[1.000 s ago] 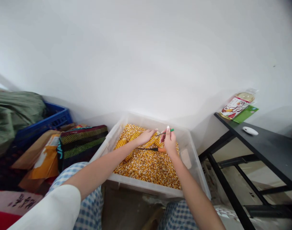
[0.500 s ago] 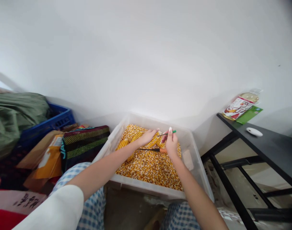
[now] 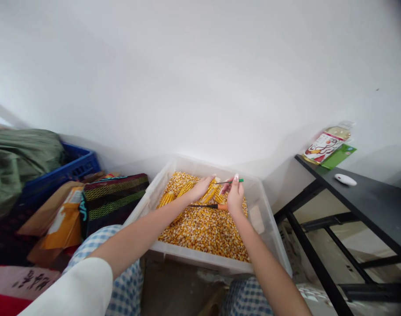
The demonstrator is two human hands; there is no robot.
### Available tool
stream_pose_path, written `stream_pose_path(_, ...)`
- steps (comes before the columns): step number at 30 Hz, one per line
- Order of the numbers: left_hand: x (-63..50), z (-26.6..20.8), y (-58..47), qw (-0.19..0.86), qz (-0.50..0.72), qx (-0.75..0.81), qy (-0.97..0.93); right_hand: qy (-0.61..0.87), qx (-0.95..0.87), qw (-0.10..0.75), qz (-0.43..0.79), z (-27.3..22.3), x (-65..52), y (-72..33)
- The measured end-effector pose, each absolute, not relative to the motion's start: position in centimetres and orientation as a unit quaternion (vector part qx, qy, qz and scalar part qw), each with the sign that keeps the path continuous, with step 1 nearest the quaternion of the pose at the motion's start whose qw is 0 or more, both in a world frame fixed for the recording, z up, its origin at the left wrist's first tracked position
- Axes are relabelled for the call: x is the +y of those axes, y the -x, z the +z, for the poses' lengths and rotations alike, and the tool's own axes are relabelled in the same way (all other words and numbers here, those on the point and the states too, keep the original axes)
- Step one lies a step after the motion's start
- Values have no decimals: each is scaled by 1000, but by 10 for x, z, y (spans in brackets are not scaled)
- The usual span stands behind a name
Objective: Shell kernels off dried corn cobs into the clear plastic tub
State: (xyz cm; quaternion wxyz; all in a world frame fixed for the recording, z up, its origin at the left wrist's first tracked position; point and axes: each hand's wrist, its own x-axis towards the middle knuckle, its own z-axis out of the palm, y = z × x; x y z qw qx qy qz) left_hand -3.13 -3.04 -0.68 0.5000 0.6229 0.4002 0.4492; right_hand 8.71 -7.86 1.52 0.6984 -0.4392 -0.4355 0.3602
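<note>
A translucent plastic bin [image 3: 200,251] in front of me holds loose corn kernels [image 3: 200,232]. My left hand [image 3: 202,188] is closed around a yellow corn cob [image 3: 210,193], partly covering it. In the fingers of my right hand [image 3: 235,197] is a thin screwdriver with a green handle [image 3: 241,180]; its dark shaft points left, and the tip is by the cob near my left fingers. A second screwdriver with an orange and black handle [image 3: 220,206] lies on the kernels below my hands. More unshelled cobs [image 3: 167,199] rest at the bin's left side.
On the right stands a black table [image 3: 378,193] with a labelled bottle [image 3: 327,144], a green packet [image 3: 339,156] and a white oval object [image 3: 345,179]. To the left are a striped mesh bag [image 3: 116,199], cardboard [image 3: 52,206] and a blue crate [image 3: 78,162] with green cloth.
The view has shifted slightly. Both hands stay at the cob, and the green-handled screwdriver has tilted a little flatter. The orange-handled one still lies on the kernels.
</note>
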Motion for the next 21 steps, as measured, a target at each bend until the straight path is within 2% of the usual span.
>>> stream_pose_path(15, -28, -14, 33, 488, 428, 423, -631, 450, -454, 670, 377, 6, -76, -86)
stream_pose_path(21, -29, -12, 34, 480, 426, 419, -642, 430, -432, 668, 426, 1, -72, -86)
